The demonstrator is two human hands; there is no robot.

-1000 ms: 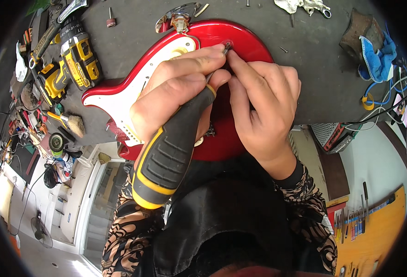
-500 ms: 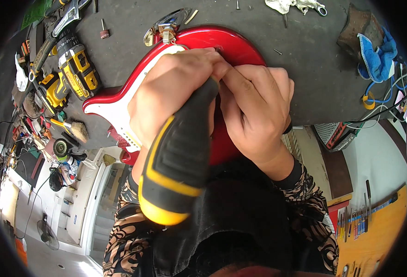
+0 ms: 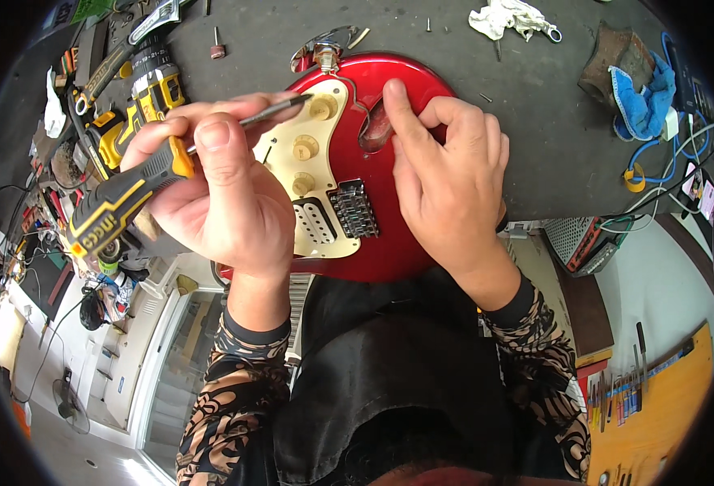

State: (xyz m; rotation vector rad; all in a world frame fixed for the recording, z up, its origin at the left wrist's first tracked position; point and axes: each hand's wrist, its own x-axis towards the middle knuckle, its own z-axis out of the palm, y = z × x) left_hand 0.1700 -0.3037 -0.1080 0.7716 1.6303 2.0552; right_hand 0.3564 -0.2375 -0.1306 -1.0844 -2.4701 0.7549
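Note:
A screwdriver (image 3: pixel 122 202) with a black and yellow handle is gripped in my left hand (image 3: pixel 231 194), its shaft slanting up to the right over the guitar's pickguard. Below lies a red electric guitar body (image 3: pixel 385 206) with a cream pickguard (image 3: pixel 329 154), several knobs, a pickup and a metal bridge (image 3: pixel 354 209). My right hand (image 3: pixel 450 178) rests over the body beside an oval cavity (image 3: pixel 376 130). Its index finger is stretched out and the other fingers are bent. A metal jack plate (image 3: pixel 325 50) sits at the body's far edge, with a wire running toward the cavity.
Left of the guitar are a yellow and black drill (image 3: pixel 153 89) and cluttered tools. A small rotary bit (image 3: pixel 218 44), a white rag (image 3: pixel 515 18) and a screw (image 3: pixel 486 97) lie on the dark bench. At the right are a blue cloth (image 3: pixel 644 97) and cables.
The screwdriver has swung left, away from the guitar's cavity, with my left hand. My right hand stays near the cavity with its index finger now extended. The pickguard and cavity are now uncovered.

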